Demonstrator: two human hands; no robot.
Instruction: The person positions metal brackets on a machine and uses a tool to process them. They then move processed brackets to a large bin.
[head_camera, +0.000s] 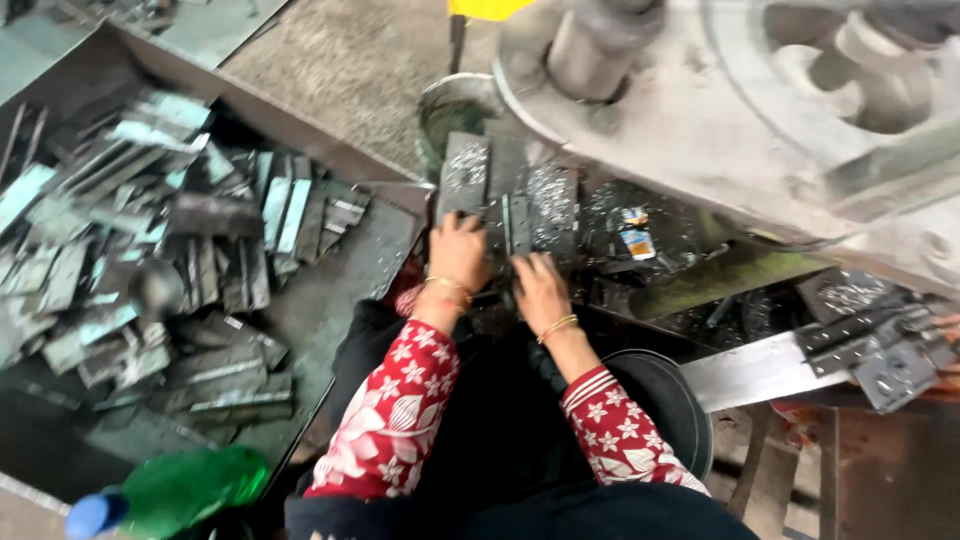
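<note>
Head view: both hands rest on metal plates under the big press (760, 110). Left hand (458, 250) lies flat, fingers spread, steadying a plate (465, 175). Right hand (540, 285) grasps a narrow strip (519, 225) beside it. Left of the press, a tray (340, 300) holds more plates.

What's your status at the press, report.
Left hand and right hand flat on metal plates. Grip unclear. Pile of metal strips in tray at left.
</note>
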